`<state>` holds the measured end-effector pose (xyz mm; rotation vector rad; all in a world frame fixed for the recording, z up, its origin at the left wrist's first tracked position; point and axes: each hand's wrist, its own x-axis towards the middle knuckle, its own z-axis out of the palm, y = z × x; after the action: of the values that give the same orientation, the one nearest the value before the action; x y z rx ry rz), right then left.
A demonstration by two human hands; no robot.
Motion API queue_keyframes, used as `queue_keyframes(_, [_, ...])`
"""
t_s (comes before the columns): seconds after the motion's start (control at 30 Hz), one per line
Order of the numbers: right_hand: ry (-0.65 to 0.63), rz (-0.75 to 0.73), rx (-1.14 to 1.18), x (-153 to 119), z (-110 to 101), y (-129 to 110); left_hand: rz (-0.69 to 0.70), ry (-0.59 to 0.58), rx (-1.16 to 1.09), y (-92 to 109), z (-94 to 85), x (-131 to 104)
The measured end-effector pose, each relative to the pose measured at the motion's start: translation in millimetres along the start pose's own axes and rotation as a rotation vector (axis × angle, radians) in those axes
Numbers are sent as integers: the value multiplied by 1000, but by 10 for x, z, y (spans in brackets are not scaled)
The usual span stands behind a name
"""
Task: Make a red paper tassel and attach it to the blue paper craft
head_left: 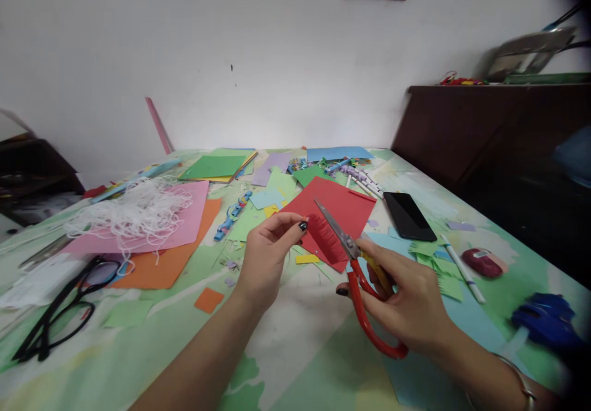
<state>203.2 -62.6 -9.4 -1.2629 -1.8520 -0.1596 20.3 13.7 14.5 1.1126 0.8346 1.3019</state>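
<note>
Head view: left hand (270, 254) pinches one end of a red fringed strip (329, 239) between thumb and fingertip. Right hand (404, 291) grips scissors (351, 248), fingers in the red-and-yellow handles, blades pointing forward and to the left, close by the strip. Strip sits between the hands, in front of a red sheet (344, 192); can't tell if the two touch. Bangle (519, 377) on right wrist.

Just below the strip: yellow scrap (307, 259). Left of left hand: blue curl-covered stick (233, 215), orange square (209, 299). Right of the red sheet: black phone (409, 216). Nearer right hand: green fringed scraps (441, 266), white marker (464, 269), then dark red item (482, 262) and blue item (547, 319), both blurry.

Far left: white string (133, 211) heaped on a pink sheet (196, 214), which overlaps an orange sheet (157, 269); black glasses (69, 307) in front, lenses partly over paper. Table back: green-topped paper stack (212, 166), purple sheet (270, 170), blue sheet (339, 152). Tablecloth (290, 349) is green-and-white patterned. Dark cabinet (484, 122) at right, white wall (277, 42) behind.
</note>
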Motion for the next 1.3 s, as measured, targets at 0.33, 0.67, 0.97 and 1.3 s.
queue_keyframes(0.33, [-101,5,12,-29,10,-45,24,34,-137,28,16,-5])
queue_keyframes(0.67, [-107,11,-2,-29,28,-5,11,1,-133,34,24,4])
queue_keyframes(0.97, [-94,-11,27,-25,39,-11,-11,-48,-161,-23,17,-15])
queue_keyframes(1.3, [-74,-34,24,-13,48,-3,-53,-60,-222,-82,26,-27])
